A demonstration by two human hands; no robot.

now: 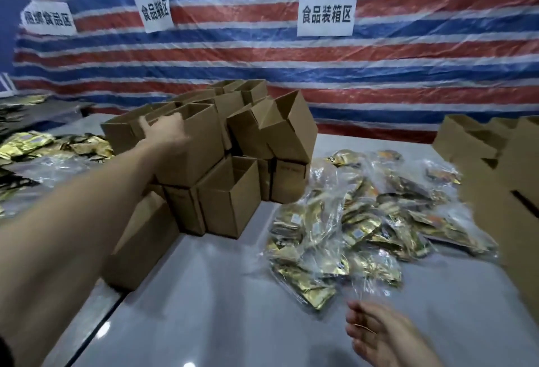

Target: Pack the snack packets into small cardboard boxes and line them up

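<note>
Up on the top tier of the stack of cardboard boxes (230,206), left of centre and toward the far side: gripping one open box (201,148) by its upper rim with the left hand (163,130), fingers curled over the edge, bare arm stretched in from the near left. Sitting mouth-up on the boxes below, directly under that hand.

Down at the near right: hovering palm-up with the right hand (376,334), fingers loose and spread, holding nothing, just short of the nearest bag.

Between the two hands, right of the stack: heaped gold snack packets (358,221) inside clear plastic bags, lying on the grey table (218,293). Far too many and too blurred to count, bags included.

Counting the stack: two tiers, about a dozen brown boxes showing, several open at the top, one tipped over at the right end; no exact number possible.

Farther out: more cardboard boxes (495,168) crowding the right edge, more gold packets (26,145) at the far left. Behind it all, hanging along the far side, a red, white and blue striped tarp (408,60) with three paper signs (326,14).
</note>
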